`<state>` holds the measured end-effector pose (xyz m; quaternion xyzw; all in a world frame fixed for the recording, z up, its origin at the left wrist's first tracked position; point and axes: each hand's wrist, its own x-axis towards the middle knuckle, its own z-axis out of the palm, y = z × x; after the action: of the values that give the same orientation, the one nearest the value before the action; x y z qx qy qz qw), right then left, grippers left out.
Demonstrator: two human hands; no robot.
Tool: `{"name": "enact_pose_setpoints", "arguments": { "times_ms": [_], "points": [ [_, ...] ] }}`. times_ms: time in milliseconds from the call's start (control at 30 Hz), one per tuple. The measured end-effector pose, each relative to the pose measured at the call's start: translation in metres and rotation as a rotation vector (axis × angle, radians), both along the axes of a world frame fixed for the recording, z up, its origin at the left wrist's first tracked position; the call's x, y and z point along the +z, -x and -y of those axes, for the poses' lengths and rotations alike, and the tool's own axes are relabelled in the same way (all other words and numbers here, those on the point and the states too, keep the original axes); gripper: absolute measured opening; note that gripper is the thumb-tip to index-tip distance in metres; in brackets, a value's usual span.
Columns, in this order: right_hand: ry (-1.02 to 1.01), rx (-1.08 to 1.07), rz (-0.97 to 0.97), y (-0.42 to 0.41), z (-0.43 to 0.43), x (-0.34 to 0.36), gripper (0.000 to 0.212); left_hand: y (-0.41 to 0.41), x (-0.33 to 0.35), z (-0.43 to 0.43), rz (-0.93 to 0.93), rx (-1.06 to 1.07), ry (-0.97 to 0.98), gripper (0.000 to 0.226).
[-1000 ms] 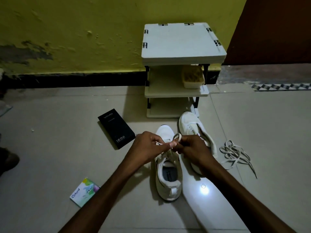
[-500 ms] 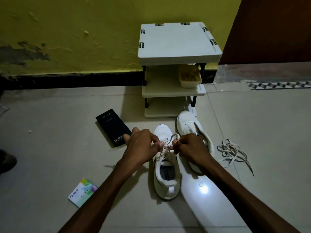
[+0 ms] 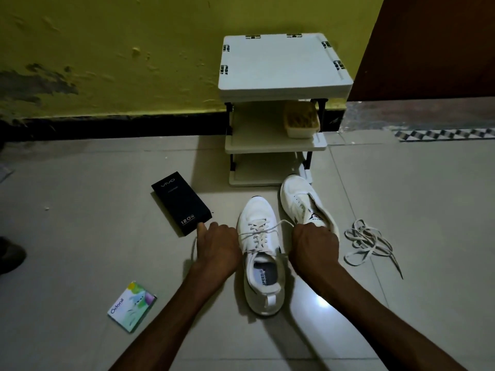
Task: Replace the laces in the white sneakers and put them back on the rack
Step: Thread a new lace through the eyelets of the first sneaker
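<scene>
Tightening the near sneaker [image 3: 257,210] lace [image 3: 258,234].
Left hand [image 3: 218,245], right hand [image 3: 313,245] clench its ends, flanking the near-far shoe axis.

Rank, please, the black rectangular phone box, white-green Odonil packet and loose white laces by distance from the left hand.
1. Black phone box, just ahead of left hand.
2. Odonil packet, floor, nearer the camera.
3. Loose white laces, beyond the right hand.

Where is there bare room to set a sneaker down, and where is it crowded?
Bare floor lies right of the loose laces, and between the black box and Odonil packet. The rack's top shelf is bare. Crowded: before the rack, around the laced sneaker, other sneaker, left hand and right hand.
</scene>
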<state>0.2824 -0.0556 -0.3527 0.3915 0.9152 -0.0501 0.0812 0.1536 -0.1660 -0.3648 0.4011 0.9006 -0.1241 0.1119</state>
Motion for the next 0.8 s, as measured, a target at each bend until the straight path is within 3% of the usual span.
{"name": "enact_pose_setpoints", "arguments": {
  "times_ms": [67, 167, 233, 333, 467, 600, 800],
  "points": [
    [-0.030, 0.057, -0.172, 0.001, 0.002, -0.007, 0.021, 0.005, 0.001, 0.000, 0.097, 0.066, -0.089, 0.023],
    [0.195, 0.185, -0.240, 0.003, 0.002, -0.014, 0.041, 0.010, -0.003, 0.005, 0.286, 0.155, -0.266, 0.017],
    [0.288, 0.234, -0.208, 0.003, 0.003, -0.015, 0.039, 0.010, -0.011, 0.008, 0.470, 0.200, -0.389, 0.011],
    [0.252, 0.230, -0.252, 0.001, 0.006, -0.017, 0.026, 0.003, -0.019, 0.009, 0.642, 0.251, -0.505, 0.011],
    [0.399, 0.156, -0.325, 0.000, 0.001, -0.020, 0.025, -0.004, -0.026, 0.009, 0.663, 0.315, -0.582, 0.012],
    [0.408, 0.154, -0.303, -0.002, -0.001, -0.018, 0.031, -0.005, -0.025, 0.009, 0.699, 0.309, -0.593, 0.014],
    [0.251, 0.184, -0.194, 0.003, 0.003, -0.010, 0.019, -0.013, -0.015, 0.003, 0.412, 0.202, -0.462, 0.009]
  ]
}}
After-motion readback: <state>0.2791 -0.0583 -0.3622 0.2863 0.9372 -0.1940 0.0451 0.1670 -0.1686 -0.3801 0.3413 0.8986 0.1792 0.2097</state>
